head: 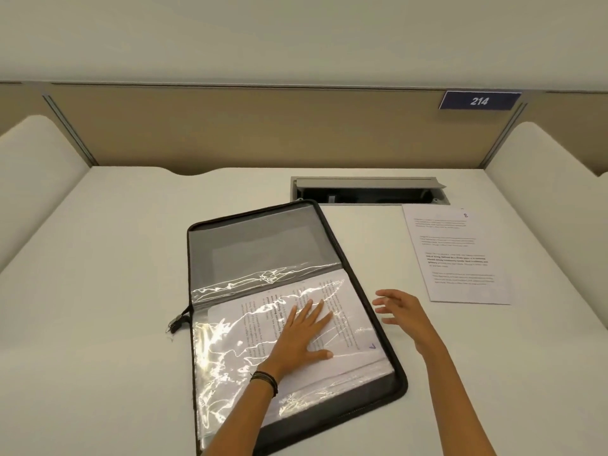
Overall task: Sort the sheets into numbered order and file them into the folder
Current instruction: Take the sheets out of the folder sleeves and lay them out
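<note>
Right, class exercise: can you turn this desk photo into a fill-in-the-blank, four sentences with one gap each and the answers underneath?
1. The left hand lies flat on the folder, over sheets under a clear ______ cover.
2. The blue sign on the partition reads ______.
3. One loose sheet lies on the desk to the ______ of the folder.
4. The right hand, fingers spread, holds ______.

Missing words: plastic; 214; right; nothing.

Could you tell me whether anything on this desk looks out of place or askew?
Yes: one printed sheet lies loose right of the folder, unfiled; the folder itself sits skewed on the desk. The cable hatch behind it is open.
</note>
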